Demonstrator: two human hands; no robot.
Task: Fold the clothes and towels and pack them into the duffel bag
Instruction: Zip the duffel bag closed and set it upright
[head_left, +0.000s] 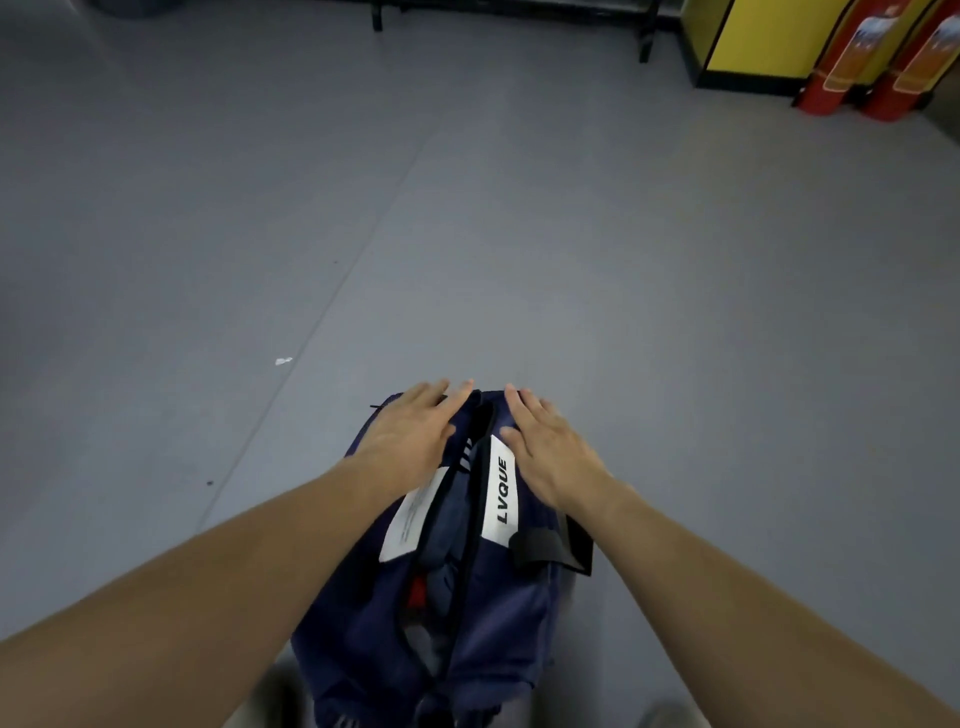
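Ok so starting from your left: there's just grey floor (218, 270) with a little white scrap (283, 360) on it, nothing you need. Then your left hand (410, 436) lies flat on the left flap of the bag (358, 629), fingers straight and close together, gripping nothing, just pressing on the fabric up at the far end. The bag sits on the floor right in front of you, and the key thing is that its long axis runs straight away from you, near end down by your feet, far end under your fingertips. The opening (460, 566) runs along that same line, right between your two hands, and it gapes wider toward you, where you can see navy clothes (441, 545) and something red (415, 592) tucked inside. Your right hand (553, 454) mirrors the left on the other flap, just beside the white label (503, 491), also flat with straight fingers and holding nothing. Both hands are about equally close to the gap, so neither has an edge. My guess is packing looks mostly done and you're squeezing the flaps together to zip it. I can't make out the zip pull, so find that first. A black strap (550, 553) hangs on the right side, and way off to the far right stand red extinguishers (852, 57).
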